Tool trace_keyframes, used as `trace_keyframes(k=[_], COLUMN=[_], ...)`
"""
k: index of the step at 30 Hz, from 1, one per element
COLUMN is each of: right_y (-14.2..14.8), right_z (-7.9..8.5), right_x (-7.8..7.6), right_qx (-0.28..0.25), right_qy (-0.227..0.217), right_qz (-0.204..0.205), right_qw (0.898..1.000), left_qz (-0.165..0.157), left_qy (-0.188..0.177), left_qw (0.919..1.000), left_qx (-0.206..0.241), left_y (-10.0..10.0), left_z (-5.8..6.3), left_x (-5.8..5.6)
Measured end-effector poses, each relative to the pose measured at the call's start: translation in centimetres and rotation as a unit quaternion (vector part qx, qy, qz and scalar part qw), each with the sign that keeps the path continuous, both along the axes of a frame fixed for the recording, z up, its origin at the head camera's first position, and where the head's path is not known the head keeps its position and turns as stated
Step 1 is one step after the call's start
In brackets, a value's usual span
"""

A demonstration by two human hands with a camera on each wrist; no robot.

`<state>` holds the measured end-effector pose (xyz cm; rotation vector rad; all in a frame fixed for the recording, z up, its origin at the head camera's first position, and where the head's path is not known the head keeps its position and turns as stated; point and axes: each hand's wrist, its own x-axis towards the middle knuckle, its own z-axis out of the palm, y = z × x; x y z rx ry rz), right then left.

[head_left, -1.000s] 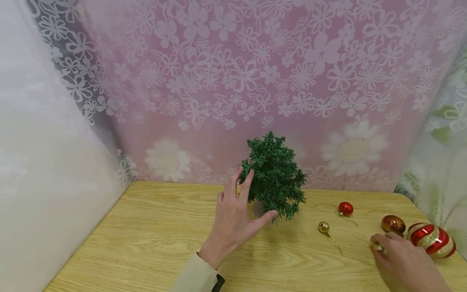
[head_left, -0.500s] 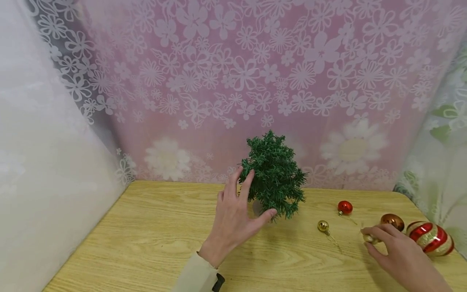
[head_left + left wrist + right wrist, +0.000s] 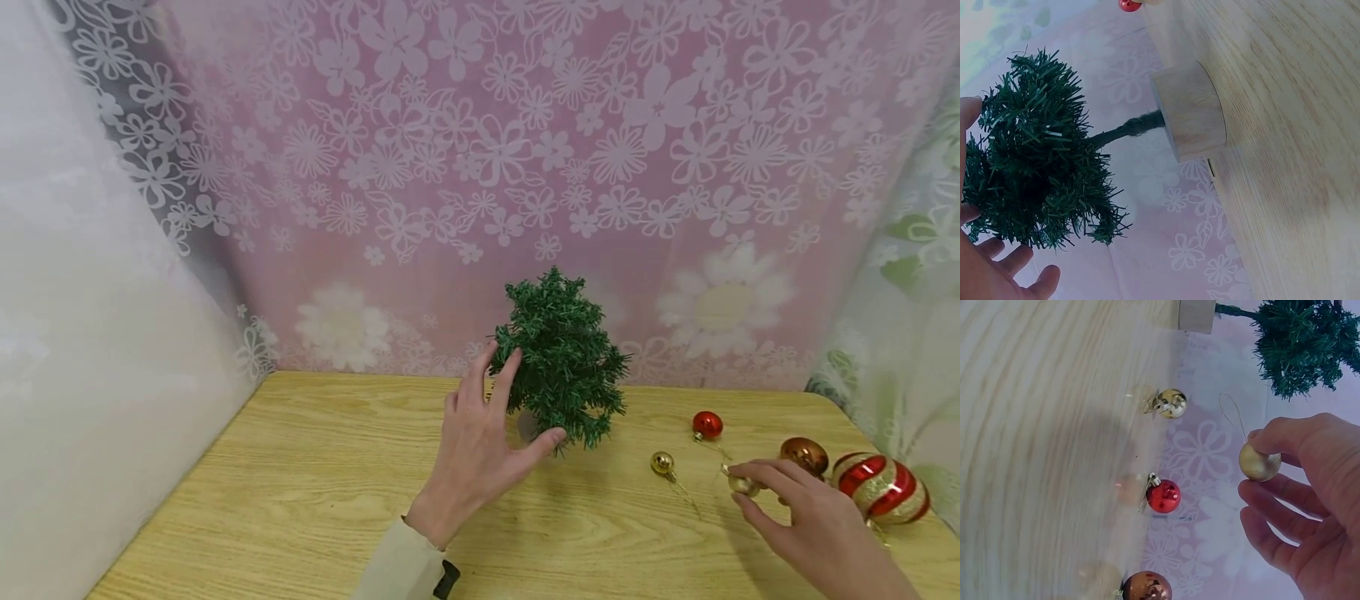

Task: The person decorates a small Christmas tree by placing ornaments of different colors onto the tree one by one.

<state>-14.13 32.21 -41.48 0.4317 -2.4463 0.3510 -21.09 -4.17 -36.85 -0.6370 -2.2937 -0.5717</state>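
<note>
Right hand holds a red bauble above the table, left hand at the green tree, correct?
Not quite: the bauble in the right hand above the table is gold, not red, as the right wrist view shows; the left hand is indeed at the green tree.

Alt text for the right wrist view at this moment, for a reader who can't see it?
The right hand pinches a matte gold ball between thumb and fingers. To its left in the picture, a shiny gold ball, a red ball and a partly cropped copper ball rest on a wood-grain table. A green artificial tree is cut off at upper right.
</note>
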Motion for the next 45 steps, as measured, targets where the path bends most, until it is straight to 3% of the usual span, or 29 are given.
trace_keyframes(k=[26, 39, 45], right_y=[-3.2, -5.8, -6.2], right_z=[2.1, 3.6, 4.0], right_x=[0.2, 0.1, 0.1], right_qx=[-0.066, -0.056, -0.047], right_qy=[0.056, 0.051, 0.051], right_qz=[0.08, 0.132, 0.138], right_qw=[0.993, 0.988, 0.988], left_qz=[0.0, 0.009, 0.008], left_qy=[-0.02, -0.018, -0.017], left_qw=[0.9998, 0.9998, 0.9998], left_qx=[0.001, 0.0, 0.012], left_y=[0.0, -0.2, 0.0], left_z=[0.1, -0.2, -0.3], left_x=[0.0, -0.1, 0.5])
